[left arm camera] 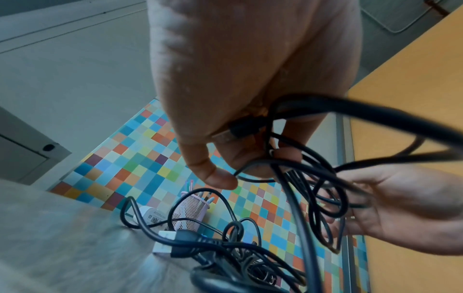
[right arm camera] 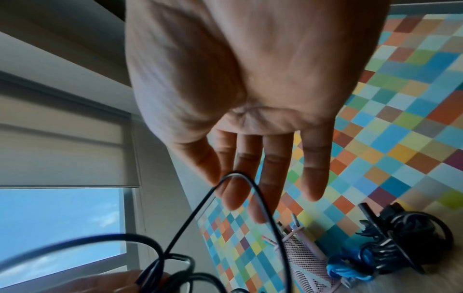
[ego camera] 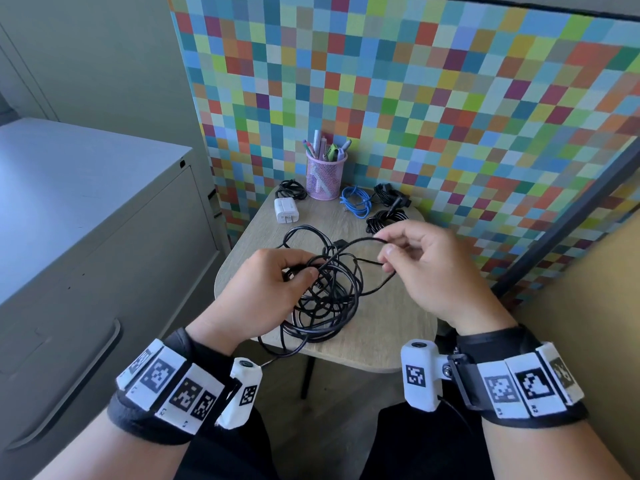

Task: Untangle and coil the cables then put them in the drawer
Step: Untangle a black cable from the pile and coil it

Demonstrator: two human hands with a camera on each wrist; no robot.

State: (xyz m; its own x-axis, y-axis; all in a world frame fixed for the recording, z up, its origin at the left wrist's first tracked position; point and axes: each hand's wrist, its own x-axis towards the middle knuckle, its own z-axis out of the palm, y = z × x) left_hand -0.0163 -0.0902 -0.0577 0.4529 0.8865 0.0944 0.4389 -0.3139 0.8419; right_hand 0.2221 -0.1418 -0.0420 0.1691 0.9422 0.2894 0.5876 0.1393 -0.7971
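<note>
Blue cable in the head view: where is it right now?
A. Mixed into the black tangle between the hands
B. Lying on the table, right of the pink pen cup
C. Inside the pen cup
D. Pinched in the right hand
B: the blue cable lies bundled on the table just right of the pink pen cup, apart from both hands.

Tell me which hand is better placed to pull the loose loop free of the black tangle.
Probably the right hand: it already pinches a raised loop of the black cable tangle, while the left hand grips the bundle and anchors it.
</note>
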